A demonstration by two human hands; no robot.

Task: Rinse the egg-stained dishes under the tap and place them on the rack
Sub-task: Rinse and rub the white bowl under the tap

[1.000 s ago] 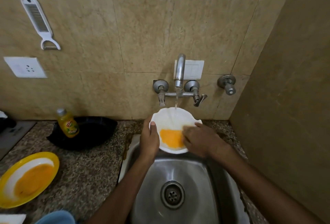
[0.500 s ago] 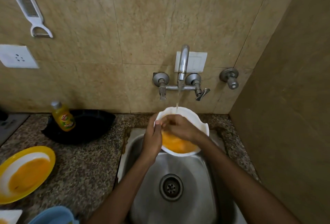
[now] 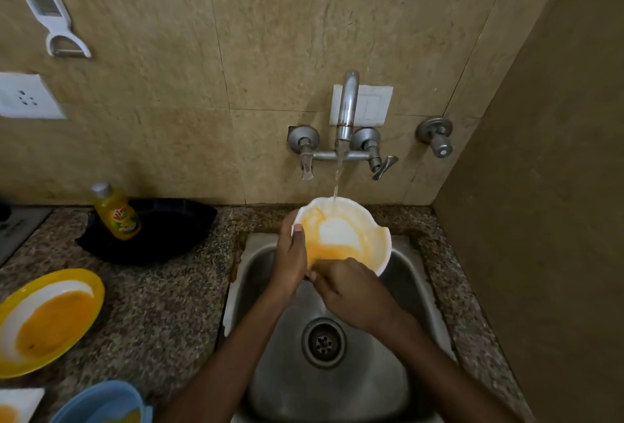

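The left hand (image 3: 290,264) is holding the white bowl (image 3: 341,237) by its left rim over the back of the sink (image 3: 388,372), and water from the tap (image 3: 347,108) is falling into it. The right hand (image 3: 354,294) is touching the near rim; I cannot tell if it is gripping.

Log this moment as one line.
rinsing white bowl under tap | left hand grips rim | right hand touches near rim | yellow plate pending

Speckled granite counter (image 3: 162,304): yellow egg-smeared plate (image 3: 96,291), black pan (image 3: 175,230), blue bowl (image 3: 101,389), white dish (image 3: 20,399) at front-left edge.
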